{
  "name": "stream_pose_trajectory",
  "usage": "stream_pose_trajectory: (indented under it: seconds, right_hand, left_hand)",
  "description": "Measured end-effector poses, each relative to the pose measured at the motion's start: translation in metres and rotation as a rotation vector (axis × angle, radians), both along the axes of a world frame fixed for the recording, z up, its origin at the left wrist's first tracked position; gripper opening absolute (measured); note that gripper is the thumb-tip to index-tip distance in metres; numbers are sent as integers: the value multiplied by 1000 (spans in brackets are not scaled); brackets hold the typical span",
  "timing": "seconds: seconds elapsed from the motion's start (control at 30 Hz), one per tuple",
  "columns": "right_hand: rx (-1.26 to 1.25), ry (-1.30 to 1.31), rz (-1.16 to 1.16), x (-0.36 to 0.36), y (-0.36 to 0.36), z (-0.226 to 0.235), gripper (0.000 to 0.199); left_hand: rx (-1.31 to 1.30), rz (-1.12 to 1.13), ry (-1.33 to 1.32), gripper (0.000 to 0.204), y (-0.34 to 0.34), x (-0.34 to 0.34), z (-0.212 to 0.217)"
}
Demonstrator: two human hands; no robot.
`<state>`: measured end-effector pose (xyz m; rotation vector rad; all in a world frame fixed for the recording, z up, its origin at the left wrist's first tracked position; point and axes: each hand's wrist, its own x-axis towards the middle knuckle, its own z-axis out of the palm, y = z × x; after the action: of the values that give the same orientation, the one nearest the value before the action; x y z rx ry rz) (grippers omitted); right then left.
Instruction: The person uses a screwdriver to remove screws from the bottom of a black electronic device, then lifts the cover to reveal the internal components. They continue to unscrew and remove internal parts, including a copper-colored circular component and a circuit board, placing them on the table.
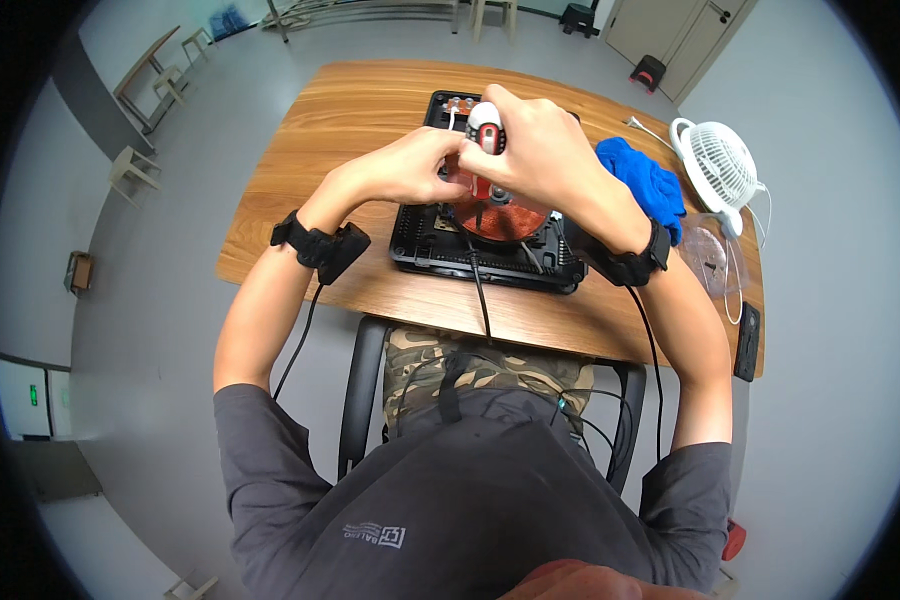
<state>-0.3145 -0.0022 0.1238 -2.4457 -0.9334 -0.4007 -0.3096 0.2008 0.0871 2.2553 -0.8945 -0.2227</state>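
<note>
At upper centre of the frame, the right hand [530,150] grips a red-and-white screwdriver [485,135] upright over a copper disc [500,218] in a black case [440,250] on the surface [350,110]. The left hand [420,165] pinches close at the shaft, steadying it. Judged step: working a screw. Next calls for keeping the tip seated, straight down.

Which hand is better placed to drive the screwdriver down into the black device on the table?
The right hand: it already wraps the red-and-white screwdriver, held upright over the black device. The left hand only pinches near the shaft with its fingers, seemingly steadying it.
</note>
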Motion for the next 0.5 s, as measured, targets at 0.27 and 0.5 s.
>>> stream_pose_trajectory:
  seconds: [0.27, 0.5]
  right_hand:
    - [46, -57, 73, 2, 2, -20, 42]
    - [23, -61, 88, 2, 3, -23, 39]
  left_hand:
    - [22, -25, 33, 31, -6, -1, -5]
    - [-54, -4, 0, 36, -3, 4, -17]
